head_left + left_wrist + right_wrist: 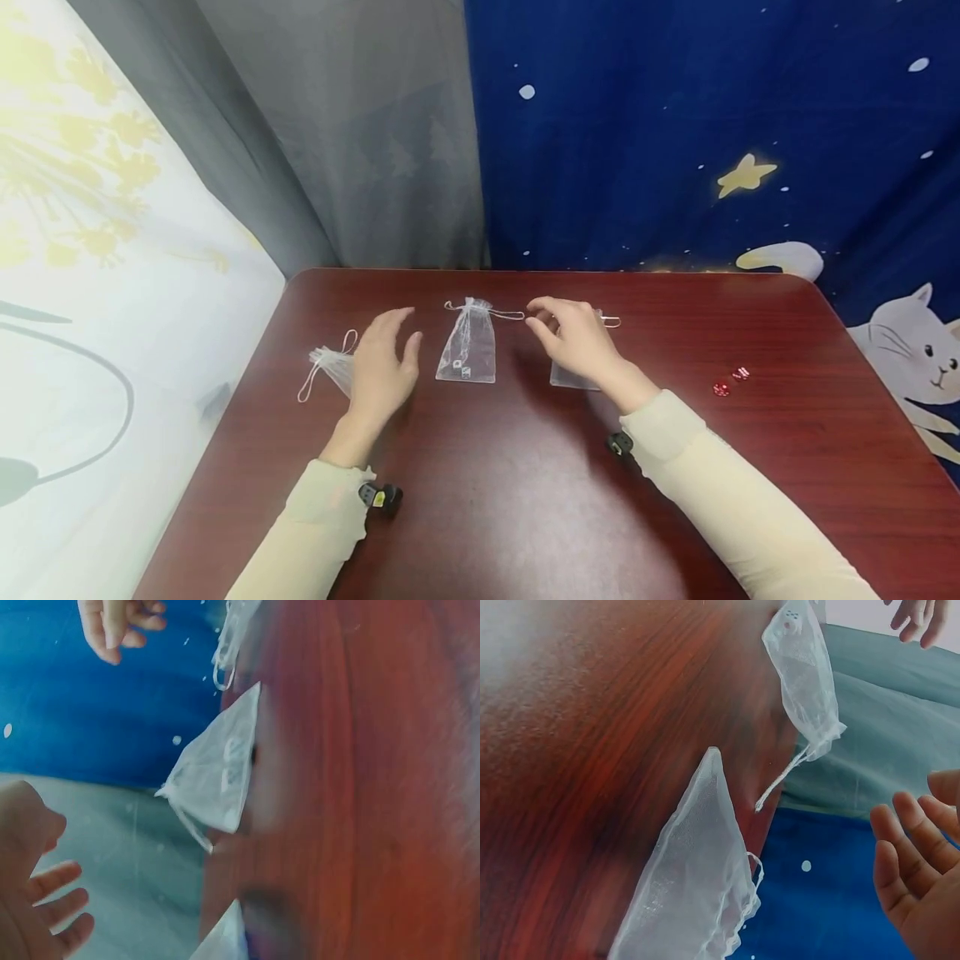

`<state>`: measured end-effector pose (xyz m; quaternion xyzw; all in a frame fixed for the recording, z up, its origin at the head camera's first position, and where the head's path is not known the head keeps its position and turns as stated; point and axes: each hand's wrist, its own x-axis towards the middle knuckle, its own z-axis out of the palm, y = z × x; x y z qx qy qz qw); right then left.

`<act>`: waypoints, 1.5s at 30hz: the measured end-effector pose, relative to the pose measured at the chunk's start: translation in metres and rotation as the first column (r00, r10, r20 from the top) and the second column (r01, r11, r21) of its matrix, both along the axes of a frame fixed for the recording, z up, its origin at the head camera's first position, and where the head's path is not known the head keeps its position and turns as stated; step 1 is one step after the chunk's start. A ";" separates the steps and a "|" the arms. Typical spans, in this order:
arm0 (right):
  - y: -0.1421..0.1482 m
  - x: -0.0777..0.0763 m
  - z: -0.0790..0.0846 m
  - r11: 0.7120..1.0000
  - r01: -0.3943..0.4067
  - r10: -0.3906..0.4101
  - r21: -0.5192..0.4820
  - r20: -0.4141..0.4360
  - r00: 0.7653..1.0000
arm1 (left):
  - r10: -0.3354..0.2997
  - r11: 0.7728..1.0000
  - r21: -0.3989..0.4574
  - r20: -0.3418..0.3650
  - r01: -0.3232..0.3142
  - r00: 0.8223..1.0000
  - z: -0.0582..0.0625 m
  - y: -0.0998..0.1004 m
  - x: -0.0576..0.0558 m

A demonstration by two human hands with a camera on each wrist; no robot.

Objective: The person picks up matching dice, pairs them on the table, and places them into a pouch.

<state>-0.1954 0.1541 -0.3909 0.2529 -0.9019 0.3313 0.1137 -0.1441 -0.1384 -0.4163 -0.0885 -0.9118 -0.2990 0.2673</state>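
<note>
A sheer white drawstring pouch (472,337) lies in the middle of the table, its neck gathered and two clear dice (462,369) showing through near its bottom. My left hand (382,362) hovers to its left with fingers loosely bent and nothing in them. Partly hidden behind that hand is another pouch (333,367), its cord loops spread out. My right hand (581,337) is held above a third pouch (572,377), covering most of it; the fingers are relaxed and hold nothing. The right wrist view shows this flat pouch (697,862) with its cord at the mouth.
Two red dice (731,382) lie on the right part of the dark red wooden table (480,500). Grey and blue curtains (600,150) hang right behind the table's far edge. A pale patterned cloth (112,250) is at the left.
</note>
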 end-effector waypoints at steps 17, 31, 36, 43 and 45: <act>0.031 0.035 -0.007 0.969 0.103 -0.070 0.224 -0.152 0.986 | -0.472 0.823 -0.191 0.293 0.534 0.831 -0.019 0.075 0.016; 0.060 0.048 -0.023 0.965 0.153 -0.120 0.214 -0.159 0.980 | -0.490 0.713 -0.273 0.465 0.646 0.737 -0.030 0.113 0.016; 0.066 0.052 -0.029 0.959 0.164 -0.131 0.231 -0.151 0.980 | -0.472 0.689 -0.310 0.495 0.656 0.730 -0.033 0.117 0.012; 0.072 0.057 -0.035 0.957 0.172 -0.139 0.231 -0.154 0.978 | -0.470 0.638 -0.354 0.525 0.684 0.710 -0.036 0.129 0.005; 0.074 0.058 -0.036 0.959 0.170 -0.136 0.228 -0.156 0.978 | -0.467 0.621 -0.363 0.541 0.695 0.699 -0.036 0.131 0.004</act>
